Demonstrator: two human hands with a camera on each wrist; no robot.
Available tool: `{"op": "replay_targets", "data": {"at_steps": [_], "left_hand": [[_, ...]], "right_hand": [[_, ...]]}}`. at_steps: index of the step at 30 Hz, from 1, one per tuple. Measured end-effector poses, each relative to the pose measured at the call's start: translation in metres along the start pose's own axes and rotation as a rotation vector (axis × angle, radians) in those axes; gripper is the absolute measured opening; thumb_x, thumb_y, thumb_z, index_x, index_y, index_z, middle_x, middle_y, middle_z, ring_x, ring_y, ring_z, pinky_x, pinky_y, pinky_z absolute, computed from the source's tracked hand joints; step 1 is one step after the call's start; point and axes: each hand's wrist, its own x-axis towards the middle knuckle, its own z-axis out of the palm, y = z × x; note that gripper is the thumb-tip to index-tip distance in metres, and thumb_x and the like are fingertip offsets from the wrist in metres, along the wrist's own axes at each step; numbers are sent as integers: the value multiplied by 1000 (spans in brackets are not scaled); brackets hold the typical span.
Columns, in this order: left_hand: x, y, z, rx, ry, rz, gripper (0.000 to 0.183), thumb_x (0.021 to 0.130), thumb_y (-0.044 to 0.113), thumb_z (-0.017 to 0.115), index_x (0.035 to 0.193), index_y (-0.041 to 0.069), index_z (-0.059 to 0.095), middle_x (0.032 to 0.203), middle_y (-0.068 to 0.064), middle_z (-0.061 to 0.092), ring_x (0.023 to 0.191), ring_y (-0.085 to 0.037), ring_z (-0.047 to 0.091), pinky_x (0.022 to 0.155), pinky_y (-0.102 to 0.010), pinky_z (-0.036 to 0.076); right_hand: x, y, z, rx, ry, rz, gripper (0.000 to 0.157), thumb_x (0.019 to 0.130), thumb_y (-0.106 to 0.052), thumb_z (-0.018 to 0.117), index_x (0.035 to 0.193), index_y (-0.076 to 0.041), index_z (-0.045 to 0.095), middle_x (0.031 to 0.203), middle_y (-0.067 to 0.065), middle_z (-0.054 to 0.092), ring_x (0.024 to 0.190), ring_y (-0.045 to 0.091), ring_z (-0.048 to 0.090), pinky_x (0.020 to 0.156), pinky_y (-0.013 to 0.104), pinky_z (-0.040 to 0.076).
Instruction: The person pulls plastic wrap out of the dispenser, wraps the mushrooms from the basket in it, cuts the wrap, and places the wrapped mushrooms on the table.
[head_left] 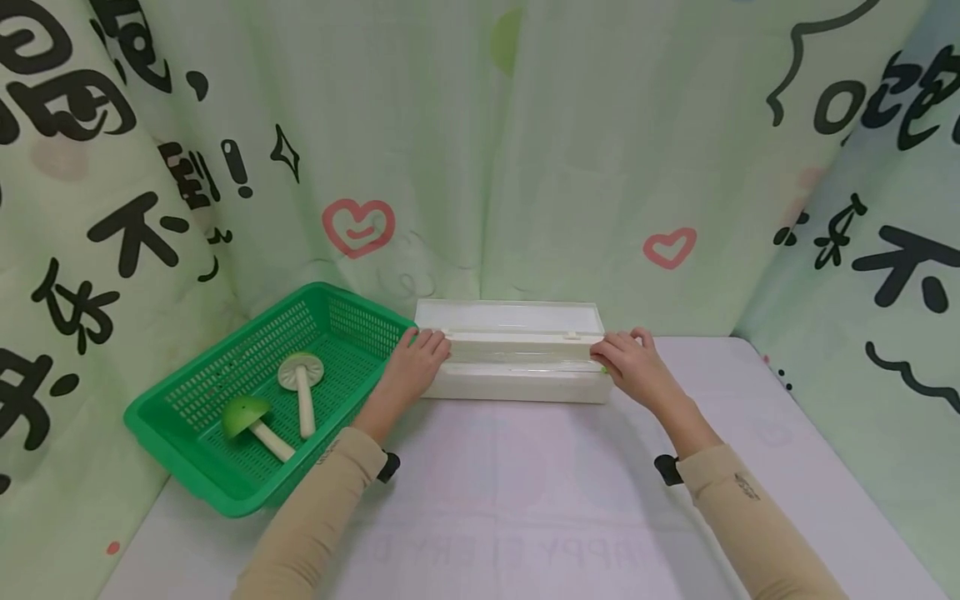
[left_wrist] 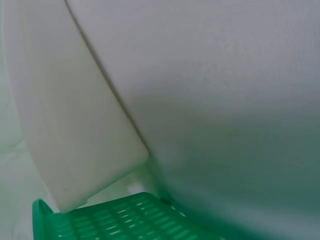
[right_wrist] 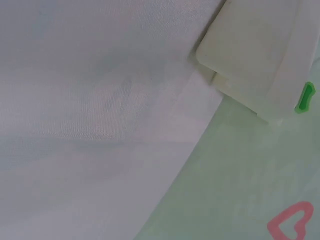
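Observation:
A long white cling film dispenser [head_left: 517,385] stands at the back of the table, its lid [head_left: 510,315] raised behind. A clear, shiny strip runs along its opening. My left hand [head_left: 417,363] grips its left end with bent fingers. At the other end my right hand [head_left: 633,367] holds the right corner between thumb and fingers. A small green piece [right_wrist: 305,97] shows on that end in the right wrist view. The left wrist view has the dispenser's plain white side [left_wrist: 75,115]. Neither wrist view shows fingers.
To the left, a green plastic basket [head_left: 225,504] holds two toy mushrooms with green caps, one tipped over [head_left: 246,414] and one showing its pale underside [head_left: 301,372]. Its rim is close to my left forearm. A printed curtain [head_left: 450,167] encloses the white table [head_left: 510,500].

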Motion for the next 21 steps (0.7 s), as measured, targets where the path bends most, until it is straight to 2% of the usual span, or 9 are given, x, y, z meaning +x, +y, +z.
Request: {"op": "replay_targets", "data": {"at_steps": [2, 4, 10, 12, 14, 16, 18, 21], "left_hand": [[1, -1, -2, 0, 0, 6, 17, 94, 26, 48, 96, 9, 48, 96, -3, 50, 92, -20, 48, 88, -36, 39], [1, -2, -3, 12, 0, 12, 18, 92, 26, 51, 96, 9, 48, 95, -3, 50, 91, -20, 47, 87, -35, 39], [3, -6, -12, 13, -20, 20, 19, 92, 27, 51, 98, 9, 48, 96, -3, 50, 92, -20, 48, 89, -37, 40], [5, -9, -14, 4, -23, 25, 19, 92, 27, 50, 98, 9, 49, 96, -3, 50, 92, -20, 48, 89, -37, 40], [7, -11, -16, -1, -13, 31, 19, 93, 27, 50, 97, 9, 49, 95, -3, 50, 91, -20, 48, 87, -36, 41], [9, -14, -18, -4, 15, 39, 18, 92, 27, 52, 95, 9, 50, 93, -2, 51, 89, -19, 50, 86, -35, 41], [10, -16, -19, -5, 42, 46, 19, 90, 27, 55, 92, 9, 50, 91, -1, 52, 86, -18, 50, 85, -34, 41], [11, -19, -21, -34, 66, 59, 19, 89, 26, 58, 90, 9, 50, 88, -1, 54, 85, -18, 52, 84, -33, 42]], "right_hand": [[-2, 0, 0, 5, 4, 0, 22, 69, -2, 75, 85, -7, 62, 79, 5, 58, 77, 25, 53, 81, 50, 32], [-3, 0, 0, 8, 5, -1, 23, 68, -1, 75, 86, -7, 62, 80, 5, 58, 77, 25, 54, 81, 51, 33], [-3, -1, -2, 15, 5, -12, 26, 67, 0, 75, 88, -7, 61, 81, 5, 58, 78, 25, 54, 81, 51, 33], [-2, -1, -3, 13, 17, -19, 19, 72, -4, 73, 88, -7, 62, 81, 6, 59, 78, 25, 54, 80, 52, 34], [0, -1, -4, 7, 29, -25, 11, 81, -15, 65, 87, -6, 62, 80, 7, 59, 77, 26, 54, 80, 52, 35], [1, 0, -6, 3, 42, -33, 23, 90, -26, 51, 87, -6, 62, 80, 7, 59, 76, 26, 54, 79, 53, 35], [2, 0, -7, 5, 51, -38, 38, 93, -35, 37, 87, -6, 62, 79, 6, 59, 75, 25, 54, 79, 53, 35], [4, 0, -9, 8, 58, -41, 46, 94, -39, 30, 87, -6, 61, 79, 6, 59, 74, 24, 54, 80, 51, 34]]}}
